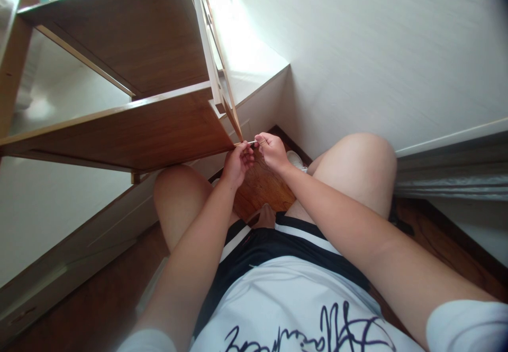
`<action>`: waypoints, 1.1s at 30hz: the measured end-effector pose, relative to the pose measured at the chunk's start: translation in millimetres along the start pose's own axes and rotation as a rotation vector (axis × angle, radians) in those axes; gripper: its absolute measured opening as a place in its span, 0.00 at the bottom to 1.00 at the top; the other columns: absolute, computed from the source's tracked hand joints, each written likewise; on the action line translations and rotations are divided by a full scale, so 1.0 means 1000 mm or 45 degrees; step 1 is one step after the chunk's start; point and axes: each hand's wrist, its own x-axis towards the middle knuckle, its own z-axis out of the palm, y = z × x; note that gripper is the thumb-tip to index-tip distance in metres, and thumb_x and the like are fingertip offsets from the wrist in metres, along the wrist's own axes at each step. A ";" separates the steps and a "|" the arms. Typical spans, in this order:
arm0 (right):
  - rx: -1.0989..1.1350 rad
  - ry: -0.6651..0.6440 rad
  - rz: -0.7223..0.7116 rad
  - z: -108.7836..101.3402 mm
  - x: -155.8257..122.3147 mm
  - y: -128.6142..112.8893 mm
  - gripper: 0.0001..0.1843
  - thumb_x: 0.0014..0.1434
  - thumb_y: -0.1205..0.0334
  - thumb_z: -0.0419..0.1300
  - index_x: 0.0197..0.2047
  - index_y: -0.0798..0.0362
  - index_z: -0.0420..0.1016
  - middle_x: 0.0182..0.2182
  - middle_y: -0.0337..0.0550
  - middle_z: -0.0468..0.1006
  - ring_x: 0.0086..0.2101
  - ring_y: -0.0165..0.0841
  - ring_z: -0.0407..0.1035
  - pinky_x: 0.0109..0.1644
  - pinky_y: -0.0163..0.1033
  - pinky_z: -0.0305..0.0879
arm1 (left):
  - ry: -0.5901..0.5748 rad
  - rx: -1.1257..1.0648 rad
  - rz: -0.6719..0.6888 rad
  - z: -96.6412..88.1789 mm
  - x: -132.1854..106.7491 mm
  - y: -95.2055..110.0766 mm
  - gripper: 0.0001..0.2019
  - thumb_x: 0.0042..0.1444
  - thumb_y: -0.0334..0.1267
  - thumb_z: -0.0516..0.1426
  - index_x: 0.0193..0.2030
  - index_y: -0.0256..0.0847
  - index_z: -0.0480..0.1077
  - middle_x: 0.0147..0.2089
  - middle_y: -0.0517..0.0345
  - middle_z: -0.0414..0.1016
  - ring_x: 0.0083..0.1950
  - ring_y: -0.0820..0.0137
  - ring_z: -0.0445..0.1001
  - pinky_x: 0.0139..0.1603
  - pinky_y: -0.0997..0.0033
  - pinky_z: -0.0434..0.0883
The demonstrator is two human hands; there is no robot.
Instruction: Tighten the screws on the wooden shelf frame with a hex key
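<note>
Nearest the camera, a white T-shirt [293, 315] with dark script lettering and black shorts [257, 249] with white trim cover the seated person. The bare knees are spread, leaving a working space between them above the wood-grain floor [265, 182].

At the front of this space, the hands are close together but apart from each other, bridged by a thin pale piece [251, 142]. The right hand [273, 152] pinches one end between thumb and forefinger. The left hand [237, 168] pinches the opposite end, its other fingers loosely curled. The piece is too small to identify; it is located just beside the near corner of the lower wooden panel [159, 135]. Contact with the panel cannot be confirmed.

Recommended handling: grip the piece close to its ends, apply light, even force, and avoid bending it. Steadying the left hand against the panel corner should improve control. Lean the head clear to keep the fingertips in view, and avoid nudging the frame with the left knee.

Beyond the hands, the slatted side frame [206, 45] rises beside the upper wooden panel [130, 34]. A white ledge [262, 71] and a pale wall [377, 50] close off the far side.
</note>
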 end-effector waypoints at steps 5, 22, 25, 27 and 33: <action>-0.024 0.006 -0.008 0.000 -0.001 -0.003 0.34 0.60 0.27 0.50 0.27 0.51 0.68 0.20 0.36 0.64 0.24 0.30 0.59 0.28 0.35 0.53 | 0.004 -0.002 0.004 0.001 -0.001 0.001 0.12 0.52 0.47 0.63 0.36 0.41 0.72 0.31 0.63 0.74 0.26 0.77 0.70 0.26 0.76 0.64; 0.035 -0.014 0.043 0.003 0.004 0.008 0.33 0.63 0.31 0.52 0.24 0.53 0.68 0.18 0.35 0.64 0.22 0.27 0.56 0.28 0.34 0.51 | -0.018 -0.016 0.005 -0.001 0.001 0.000 0.13 0.52 0.48 0.63 0.36 0.40 0.72 0.31 0.64 0.73 0.26 0.77 0.69 0.27 0.76 0.63; 0.047 -0.021 0.087 0.004 0.003 0.008 0.33 0.63 0.32 0.52 0.23 0.53 0.68 0.17 0.35 0.63 0.21 0.27 0.56 0.27 0.34 0.51 | -0.018 -0.022 0.003 -0.002 0.001 0.000 0.13 0.52 0.47 0.64 0.36 0.40 0.72 0.31 0.63 0.73 0.26 0.77 0.69 0.27 0.76 0.63; 0.055 -0.029 0.121 0.004 0.003 0.007 0.33 0.63 0.33 0.51 0.23 0.53 0.67 0.16 0.35 0.63 0.20 0.27 0.56 0.26 0.34 0.51 | -0.013 -0.026 0.000 -0.002 0.001 0.000 0.13 0.52 0.47 0.64 0.36 0.40 0.72 0.30 0.64 0.73 0.26 0.77 0.69 0.27 0.76 0.63; 0.068 -0.063 0.188 0.006 0.003 0.002 0.31 0.64 0.37 0.51 0.20 0.52 0.63 0.14 0.34 0.61 0.18 0.26 0.55 0.24 0.34 0.50 | -0.006 -0.041 0.006 0.000 -0.002 0.000 0.14 0.50 0.47 0.65 0.36 0.40 0.72 0.31 0.64 0.73 0.27 0.78 0.69 0.27 0.76 0.64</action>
